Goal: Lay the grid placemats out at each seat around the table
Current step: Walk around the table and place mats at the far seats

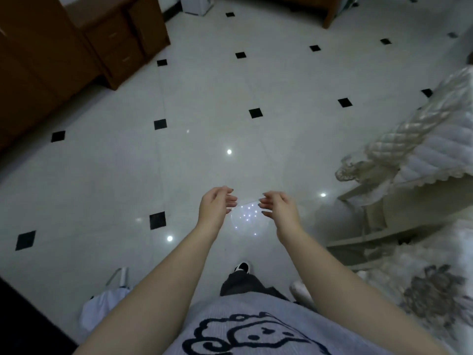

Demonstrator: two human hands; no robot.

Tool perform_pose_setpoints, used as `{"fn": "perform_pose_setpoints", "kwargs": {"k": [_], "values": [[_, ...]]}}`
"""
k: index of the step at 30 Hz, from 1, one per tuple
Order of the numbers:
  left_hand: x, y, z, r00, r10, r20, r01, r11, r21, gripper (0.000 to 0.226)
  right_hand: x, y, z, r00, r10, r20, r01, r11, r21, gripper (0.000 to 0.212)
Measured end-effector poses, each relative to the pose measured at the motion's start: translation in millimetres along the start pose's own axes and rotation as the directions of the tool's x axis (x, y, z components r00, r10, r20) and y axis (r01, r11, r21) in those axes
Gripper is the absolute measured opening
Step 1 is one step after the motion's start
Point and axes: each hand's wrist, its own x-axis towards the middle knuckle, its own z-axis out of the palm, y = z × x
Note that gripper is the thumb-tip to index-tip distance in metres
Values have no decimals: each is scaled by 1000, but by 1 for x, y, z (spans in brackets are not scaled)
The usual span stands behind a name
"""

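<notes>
**Head view: both hands raised and holding nothing above the tiled floor**

Head camera looks down at a standing person, and we see both forearms reaching forward at waist height. The left hand (pixel 217 206) and the right hand (pixel 279 208) face each other, near but apart. Their fingers are loosely curled inward and grip nothing. Between them we see only a round reflection of a ceiling lamp (pixel 249 222) on the glossy floor (pixel 204 98), which is pale tile with small black diamond insets.

We cannot tell from this view where the grid placemats lie.

To the right stands a carved, pearly cream piece of furniture (pixel 378 155) under a quilted white cover (pixel 440 149) with a scalloped lace edge. Lower right, a white cloth with a grey floral print (pixel 435 301) fills the corner; we cannot tell whether it covers a tabletop.

At upper left are a brown wooden cabinet (pixel 46 67) and, beside it, a drawer unit (pixel 120 52). A white bag (pixel 102 308) sits on the floor at lower left. Below the arms we see a grey shirt with a dark cartoon outline (pixel 256 331), dark trousers and one black-and-white shoe (pixel 242 267).
</notes>
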Motion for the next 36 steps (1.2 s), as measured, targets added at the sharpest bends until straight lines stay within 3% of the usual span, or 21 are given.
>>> {"fn": "perform_pose_setpoints", "kwargs": {"k": [7,13,25,30,36], "values": [[78,66,69,995,8,97,-10,1000,24,27,79,-82,-16,989,-43,-141,58,993,102,13],[149,104,125,983,-4,186,-10,997,72,28,142,-110,-31,966,21,-259,31,981,193,14],[328,216,261,933,-16,360,-36,990,137,31,327,-230,-39,904,18,-428,95,965,243,14],[397,273,325,907,-28,420,-44,986,159,29,385,-291,-56,838,17,-546,169,942,289,15],[438,293,398,852,-95,515,-32,972,232,31,429,-311,-88,757,104,-645,159,929,335,16]]}}
